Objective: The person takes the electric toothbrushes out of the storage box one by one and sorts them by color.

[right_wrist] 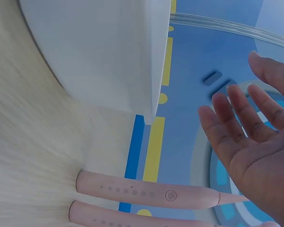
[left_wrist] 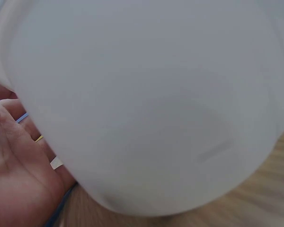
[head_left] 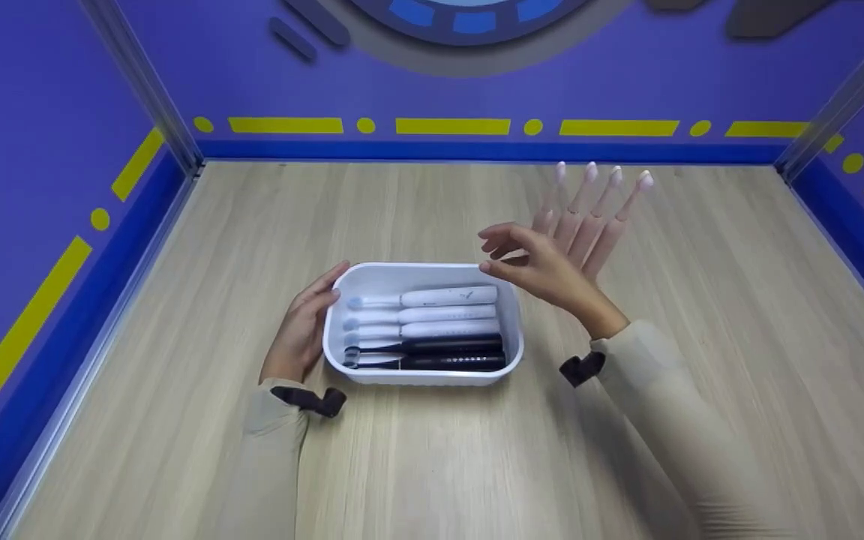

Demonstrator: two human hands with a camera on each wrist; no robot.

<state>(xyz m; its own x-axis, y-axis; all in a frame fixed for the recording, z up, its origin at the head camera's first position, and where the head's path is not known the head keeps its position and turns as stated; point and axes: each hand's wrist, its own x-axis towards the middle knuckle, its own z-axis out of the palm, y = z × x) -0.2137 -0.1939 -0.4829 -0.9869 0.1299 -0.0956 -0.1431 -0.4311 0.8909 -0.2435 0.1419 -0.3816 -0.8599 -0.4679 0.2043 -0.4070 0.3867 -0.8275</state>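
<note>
A left hand [head_left: 297, 330], grip unclenched, touches a rounded white plastic bin [head_left: 424, 379] of white electric toothbrushes [head_left: 448, 297] and black electric toothbrushes [head_left: 453, 346] on a wood-grain desk [head_left: 432, 465]; the right hand [head_left: 541, 264], empty and relaxed, hovers near four upright pink electric toothbrushes [head_left: 608, 237], one bearing a power symbol [right_wrist: 170, 195]. One white toothbrush's mark is illegible.

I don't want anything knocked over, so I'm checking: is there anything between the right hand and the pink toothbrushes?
Nothing visible stands between the right hand and the pink electric toothbrushes, which stand right beside it. The white container sits on the hand's other side, out of that path.
</note>
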